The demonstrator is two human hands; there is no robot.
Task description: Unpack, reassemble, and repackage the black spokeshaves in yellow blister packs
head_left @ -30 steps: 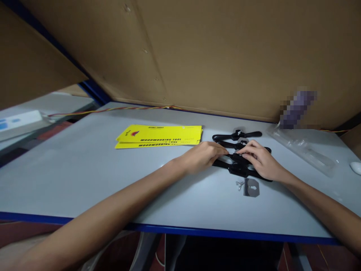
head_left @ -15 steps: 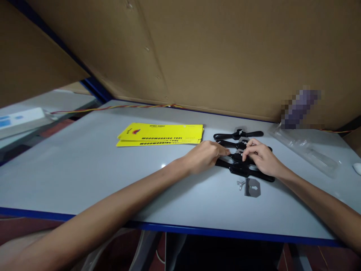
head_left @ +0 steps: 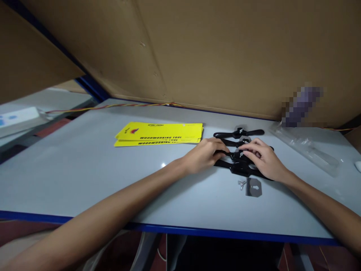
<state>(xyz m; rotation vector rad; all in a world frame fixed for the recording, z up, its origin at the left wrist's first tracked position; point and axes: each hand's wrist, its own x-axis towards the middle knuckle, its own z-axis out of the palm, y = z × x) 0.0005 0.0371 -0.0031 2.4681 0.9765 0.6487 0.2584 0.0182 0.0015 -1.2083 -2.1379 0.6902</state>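
Several black spokeshaves lie in a column on the grey table. My left hand [head_left: 207, 152] is closed round the left handle of the third spokeshave [head_left: 235, 156] from the back. At its middle, my right hand [head_left: 263, 156] pinches with thumb and forefinger at a small silver wing screw [head_left: 241, 154]; the other fingers are curled. Right behind is the second spokeshave [head_left: 231, 143], partly covered by my hands. The nearest spokeshave body [head_left: 239, 168] has no blade on it. In front of it lie a loose wing screw [head_left: 241, 184] and a grey metal blade [head_left: 254, 187].
Yellow printed cards [head_left: 160, 131] are stacked left of the tools. The farthest spokeshave [head_left: 239, 133] lies behind the others. A clear plastic package [head_left: 306, 148] rests at right. A cardboard wall [head_left: 211, 56] closes the back, with a twisted cable [head_left: 135, 105] along it.
My right fingers have moved slightly and now close in at the wing screw of the third spokeshave. My left hand has wrapped further round that handle. The view has shifted a little.
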